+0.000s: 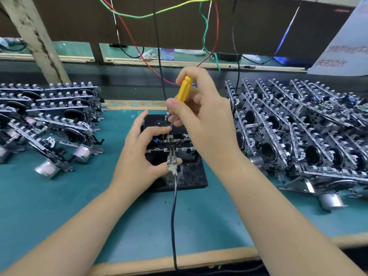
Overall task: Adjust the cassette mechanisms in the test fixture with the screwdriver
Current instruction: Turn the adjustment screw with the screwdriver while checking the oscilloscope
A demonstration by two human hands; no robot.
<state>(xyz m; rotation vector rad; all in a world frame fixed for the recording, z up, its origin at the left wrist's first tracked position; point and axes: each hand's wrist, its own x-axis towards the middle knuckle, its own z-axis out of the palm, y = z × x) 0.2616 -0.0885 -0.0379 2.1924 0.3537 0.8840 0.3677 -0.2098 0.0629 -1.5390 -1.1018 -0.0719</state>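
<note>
A black test fixture [191, 176] lies on the green mat at the centre, with a cassette mechanism [175, 141] seated in it. My right hand [201, 116] grips a yellow-handled screwdriver [184, 88], its thin shaft slanting down to the mechanism's middle. My left hand [137, 156] holds the mechanism from the left, index finger curled over its top and thumb against a metal clip [172, 162] on a black cable at the front. The screwdriver's tip is too small to make out.
Stacked cassette mechanisms [51, 124] fill the left of the bench, and a larger pile [302, 132] fills the right. Coloured wires [155, 14] hang above the fixture. The black cable [173, 216] runs to the front edge. A wooden post [37, 40] stands back left.
</note>
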